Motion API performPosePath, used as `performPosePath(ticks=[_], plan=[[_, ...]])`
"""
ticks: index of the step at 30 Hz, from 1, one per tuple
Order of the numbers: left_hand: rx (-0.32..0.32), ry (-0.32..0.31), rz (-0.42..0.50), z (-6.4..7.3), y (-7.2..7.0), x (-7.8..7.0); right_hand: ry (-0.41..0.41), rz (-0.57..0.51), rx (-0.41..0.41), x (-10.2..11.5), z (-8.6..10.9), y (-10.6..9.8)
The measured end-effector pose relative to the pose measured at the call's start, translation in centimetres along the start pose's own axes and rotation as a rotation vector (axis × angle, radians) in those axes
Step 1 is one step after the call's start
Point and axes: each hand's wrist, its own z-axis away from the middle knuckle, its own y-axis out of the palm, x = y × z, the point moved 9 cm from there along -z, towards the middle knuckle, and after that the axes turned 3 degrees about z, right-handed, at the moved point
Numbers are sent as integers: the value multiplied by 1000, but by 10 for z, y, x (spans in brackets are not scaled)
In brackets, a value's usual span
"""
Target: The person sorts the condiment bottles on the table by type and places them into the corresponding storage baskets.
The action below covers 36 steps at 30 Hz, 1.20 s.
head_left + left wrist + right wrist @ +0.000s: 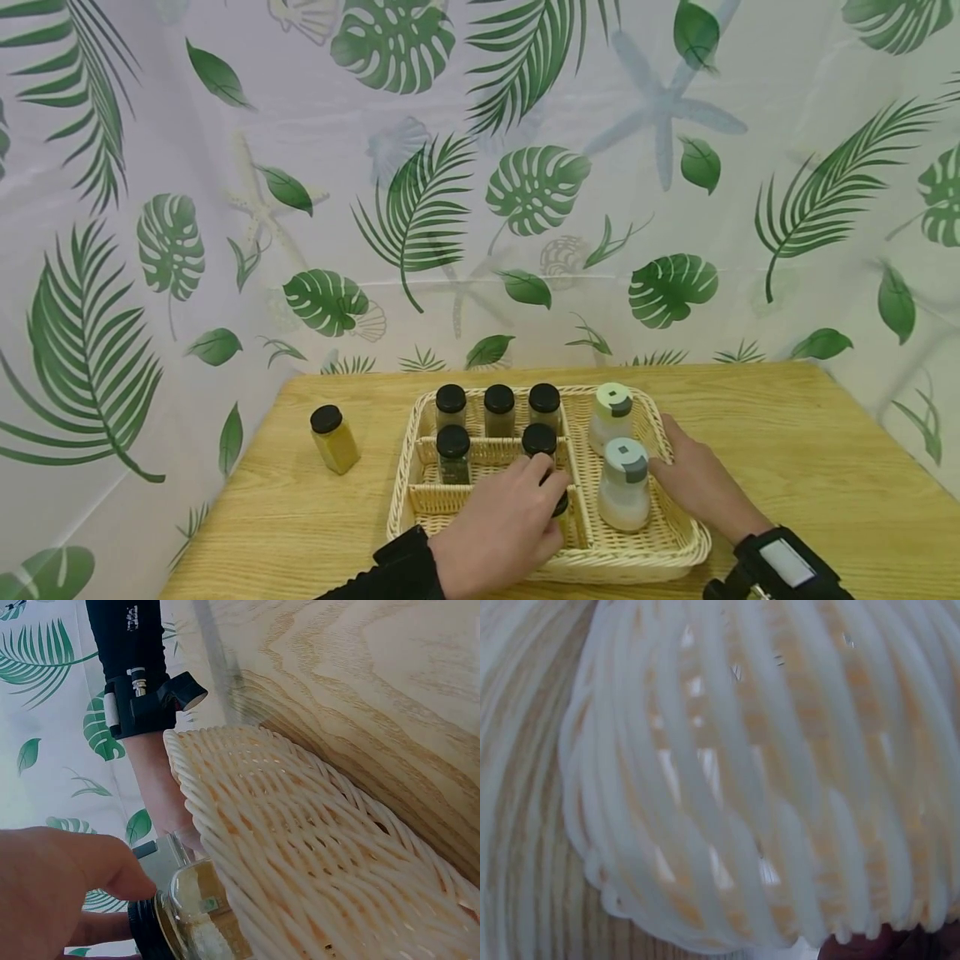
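Observation:
My left hand (504, 515) reaches over the front of a wicker basket (551, 575) with dividers. Its thumb and fingers pinch the black lid of a glass spice jar (206, 911), mostly covered by the hand in the head view. Along the basket's right side, my right hand (708, 483) grips the rim; only a dark bit of fingers (877, 946) shows in the right wrist view. Close beyond the left fingers stands another black-capped jar (539, 440). Near the right fingertips are a shaker with a pale blue-grey lid (626, 492) and one with a yellowish lid (609, 421).
Three black-capped jars line the back compartment, including a middle jar (498, 412). Another jar (453, 457) sits at the left of the middle row. Outside the basket, a jar of yellow contents (337, 446) stands on the wooden table (300, 517). A leaf-patterned cloth (450, 208) hangs behind.

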Motion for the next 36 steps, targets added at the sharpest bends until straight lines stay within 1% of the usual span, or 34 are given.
performPosePath(ticks=[4, 7, 9, 12, 14, 16, 20, 24, 27, 30, 33, 36], plan=[[-70, -10, -5, 2, -8, 5, 3, 2, -1, 0, 0, 0], [-143, -19, -11, 5, -19, 13, 5, -1, 0, 0, 1, -1], [-176, -42, -2, 7, -28, 21, 9, -5, 5, 1, 1, -2], [-221, -84, 9, 13, -41, 36, 11, -8, 8, 1, 1, -2], [-241, -119, 5, 17, -50, 47, 14, -7, 9, 1, 2, -3], [-272, -145, -12, 22, -57, 58, 18, -9, 11, 1, 2, -2], [-314, -211, -42, 34, -71, 81, 27, -6, 21, 0, 1, -1], [-354, -287, -71, 48, -83, 108, 26, 1, 20, 0, 0, 0], [-372, -352, -91, 59, -89, 129, 15, -3, 22, 0, 0, 0], [-380, -406, -100, 69, -90, 147, 5, -7, 24, 0, 0, 0], [-391, -432, -99, 76, -89, 162, 4, -10, 23, 1, 0, 0], [-400, -449, -102, 81, -86, 174, 5, -12, 23, 1, 0, 0]])
